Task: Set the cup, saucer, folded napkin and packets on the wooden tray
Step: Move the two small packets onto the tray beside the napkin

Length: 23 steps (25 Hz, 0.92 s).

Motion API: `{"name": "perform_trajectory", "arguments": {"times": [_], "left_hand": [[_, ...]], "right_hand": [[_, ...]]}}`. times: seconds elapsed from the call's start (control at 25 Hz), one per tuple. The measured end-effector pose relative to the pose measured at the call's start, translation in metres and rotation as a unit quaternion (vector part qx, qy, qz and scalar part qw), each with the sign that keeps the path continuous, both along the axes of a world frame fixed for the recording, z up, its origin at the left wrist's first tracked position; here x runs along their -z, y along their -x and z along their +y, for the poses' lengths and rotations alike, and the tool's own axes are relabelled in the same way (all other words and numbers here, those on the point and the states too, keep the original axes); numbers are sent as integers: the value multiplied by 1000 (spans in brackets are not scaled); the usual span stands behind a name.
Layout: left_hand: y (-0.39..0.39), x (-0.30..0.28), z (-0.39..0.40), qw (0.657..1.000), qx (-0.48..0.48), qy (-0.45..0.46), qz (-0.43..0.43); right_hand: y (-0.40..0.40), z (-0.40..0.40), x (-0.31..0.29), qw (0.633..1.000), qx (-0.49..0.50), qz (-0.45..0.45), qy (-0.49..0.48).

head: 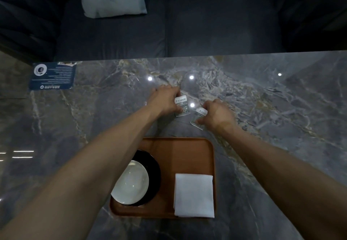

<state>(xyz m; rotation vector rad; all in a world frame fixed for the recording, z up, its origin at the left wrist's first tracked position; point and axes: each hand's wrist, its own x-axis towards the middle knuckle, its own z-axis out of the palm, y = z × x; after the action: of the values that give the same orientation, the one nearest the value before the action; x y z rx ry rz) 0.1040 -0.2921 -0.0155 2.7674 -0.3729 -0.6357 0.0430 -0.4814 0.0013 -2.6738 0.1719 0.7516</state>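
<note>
A café: marble table (262, 93), dark sofa (169, 33), printed card (52, 76).

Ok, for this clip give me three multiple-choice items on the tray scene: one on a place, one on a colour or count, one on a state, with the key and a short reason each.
1. Where does the folded napkin lie?
A. on the wooden tray, right side
B. on the sofa
C. under the saucer

2. How many packets are the hands taking up?
A. none
B. two
C. five

3. What is the left hand doing?
A. lying flat on the tray
B. lifting the cup
C. gripping a packet on the marble table

Key: 1 A, the white napkin sits inside the tray's right half, beside the black saucer and white cup. 2 B, one packet per hand, the second packet under the right hand. 3 C, its fingers curl round the packet, beyond the tray.
</note>
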Motion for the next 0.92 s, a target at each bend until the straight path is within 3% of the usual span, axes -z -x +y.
{"name": "perform_trajectory", "arguments": {"times": [0.16,0.4,0.6,0.92], "left_hand": [[8,-1,1,999,-31,28,3],[30,-13,0,988,-116,88,57],[56,-25,4,970,-168,148,90],[102,-40,20,965,-150,176,125]], "right_hand": [[10,-4,0,997,29,-44,-50],[28,-11,-8,992,65,-4,-105],[45,-21,-25,986,87,-26,-138],[84,-27,-35,992,19,-29,-120]]}}
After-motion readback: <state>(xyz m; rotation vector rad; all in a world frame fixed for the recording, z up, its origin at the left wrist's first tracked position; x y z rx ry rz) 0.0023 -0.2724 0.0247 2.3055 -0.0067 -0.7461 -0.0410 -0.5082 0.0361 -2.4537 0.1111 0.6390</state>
